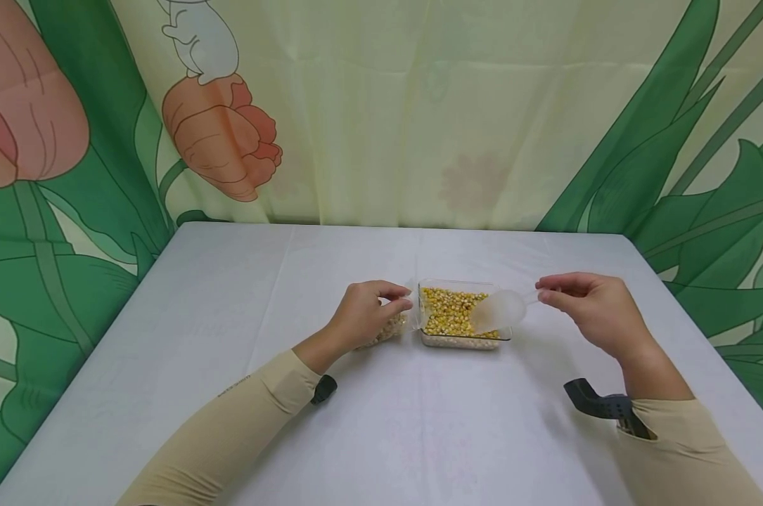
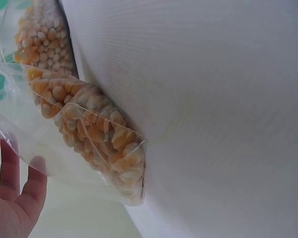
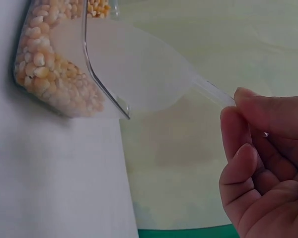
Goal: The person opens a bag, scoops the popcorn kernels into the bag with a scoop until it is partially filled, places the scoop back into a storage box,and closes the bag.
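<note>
A rectangular glass container (image 1: 460,344) filled with yellow corn kernels (image 1: 446,308) stands on the table. To its left sits a clear plastic bag (image 2: 99,129) with more kernels in its bottom, partly hidden in the head view. My left hand (image 1: 365,314) holds the bag by its upper edge, fingertips beside the container's left rim. Between thumb and forefinger, my right hand (image 1: 599,309) pinches the thin handle of a translucent plastic spoon (image 1: 500,310). The spoon's broad bowl reaches over the container's right side, low above the kernels; in the right wrist view it overlaps the rim.
A white cloth covers the table (image 1: 356,436). Behind it hangs a curtain (image 1: 368,140) printed with flowers, leaves and a rabbit. Dark wrist devices (image 1: 599,400) sit at both sleeves.
</note>
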Motion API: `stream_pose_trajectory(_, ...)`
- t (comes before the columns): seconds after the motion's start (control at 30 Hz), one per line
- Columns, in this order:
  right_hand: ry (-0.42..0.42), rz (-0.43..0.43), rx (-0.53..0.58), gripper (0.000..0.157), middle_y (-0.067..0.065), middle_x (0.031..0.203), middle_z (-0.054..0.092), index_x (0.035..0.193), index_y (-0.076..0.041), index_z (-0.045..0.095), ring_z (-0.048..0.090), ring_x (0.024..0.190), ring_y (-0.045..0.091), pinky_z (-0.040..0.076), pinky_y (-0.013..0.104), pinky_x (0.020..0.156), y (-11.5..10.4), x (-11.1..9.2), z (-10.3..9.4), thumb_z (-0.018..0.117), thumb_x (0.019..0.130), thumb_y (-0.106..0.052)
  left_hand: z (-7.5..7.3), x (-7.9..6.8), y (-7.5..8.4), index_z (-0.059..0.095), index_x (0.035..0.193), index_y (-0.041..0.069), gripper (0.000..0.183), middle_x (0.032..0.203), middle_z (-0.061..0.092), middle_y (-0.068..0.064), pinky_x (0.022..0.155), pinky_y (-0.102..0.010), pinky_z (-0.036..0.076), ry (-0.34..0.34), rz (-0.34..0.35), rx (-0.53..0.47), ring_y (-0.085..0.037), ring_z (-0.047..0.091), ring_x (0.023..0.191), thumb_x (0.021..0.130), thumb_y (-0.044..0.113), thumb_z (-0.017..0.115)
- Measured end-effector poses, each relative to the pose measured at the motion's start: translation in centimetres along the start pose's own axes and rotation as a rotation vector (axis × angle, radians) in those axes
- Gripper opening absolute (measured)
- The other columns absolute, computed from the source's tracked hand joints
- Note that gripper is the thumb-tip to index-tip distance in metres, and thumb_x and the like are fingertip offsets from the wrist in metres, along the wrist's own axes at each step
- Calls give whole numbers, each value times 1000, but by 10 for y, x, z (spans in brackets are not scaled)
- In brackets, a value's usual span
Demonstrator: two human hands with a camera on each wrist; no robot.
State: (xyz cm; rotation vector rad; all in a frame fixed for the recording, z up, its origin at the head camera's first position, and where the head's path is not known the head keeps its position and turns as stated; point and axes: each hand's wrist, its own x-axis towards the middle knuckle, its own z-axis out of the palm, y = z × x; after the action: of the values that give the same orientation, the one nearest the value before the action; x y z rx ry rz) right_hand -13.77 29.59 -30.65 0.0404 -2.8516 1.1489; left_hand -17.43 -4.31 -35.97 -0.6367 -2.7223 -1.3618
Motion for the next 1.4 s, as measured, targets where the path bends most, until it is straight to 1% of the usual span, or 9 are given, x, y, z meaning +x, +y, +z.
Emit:
stream_pose_trajectory(0.23, -12, -25, 39, 39, 17, 119, 69, 121, -1, 69, 60, 91, -3, 48, 13, 76, 5, 1, 9, 68, 98, -32, 1, 0, 0, 77, 109, 9, 21, 108, 74, -2, 81, -32, 54, 3, 5, 4, -16, 66, 96, 93, 22, 74)
stream_pose_trajectory(0.4, -17, -3, 51, 40, 17, 121, 68, 123, -1, 68, 60, 92, 1, 49, 15, 76, 6, 0, 12, 66, 99, -33, 2, 1, 0, 77, 109, 9, 21, 108, 74, -2, 80, -32, 54, 0, 4, 5, -16, 66, 97, 93, 22, 74)
stream_pose_trajectory(0.57, -35, 28, 72, 42, 17, 123, 67, 124, -1, 67, 60, 95, 6, 51, 21, 78, 9, 0, 17, 65, 99, -35, 1, 1, -1, 78, 109, 10, 21, 108, 74, -2, 79, -31, 54, -2, 10, 12, -17, 66, 97, 94, 23, 73)
stream_pose_trajectory(0.67, -42, 42, 76, 42, 16, 123, 67, 125, -1, 67, 60, 94, 6, 51, 23, 79, 11, 1, 19, 65, 99, -34, 1, 1, -2, 78, 109, 10, 21, 108, 74, -2, 78, -30, 54, -3, 13, 12, -17, 66, 97, 94, 24, 73)
stream_pose_trajectory(0.83, -37, 37, 96, 42, 15, 122, 68, 126, 1, 66, 60, 92, 3, 50, 21, 77, 15, 2, 21, 66, 99, -31, 1, 1, -1, 78, 108, 10, 21, 106, 74, -1, 74, -28, 53, -1, 1, 11, -16, 66, 95, 93, 24, 74)
stream_pose_trajectory(1.0, -35, 33, 149, 41, 11, 119, 70, 126, 3, 66, 62, 90, 1, 51, 18, 77, 20, 4, 23, 67, 99, -26, 1, 2, -1, 78, 108, 10, 21, 105, 74, -1, 73, -27, 53, -2, -12, 11, -15, 66, 94, 93, 24, 75)
stream_pose_trajectory(1.2, -43, 75, 210, 44, 7, 117, 70, 127, 6, 64, 63, 90, 1, 51, 15, 77, 27, 3, 29, 67, 99, -27, 1, 2, -1, 78, 109, 10, 21, 106, 74, -1, 74, -28, 54, -6, -13, 12, -16, 66, 96, 93, 24, 74)
stream_pose_trajectory(1.4, -60, 116, 317, 47, -5, 110, 70, 129, 12, 59, 63, 91, -1, 52, 15, 79, 35, 4, 36, 67, 99, -23, 1, 1, -1, 77, 109, 8, 22, 107, 74, -2, 76, -29, 54, -9, -3, 11, -17, 66, 96, 94, 24, 73)
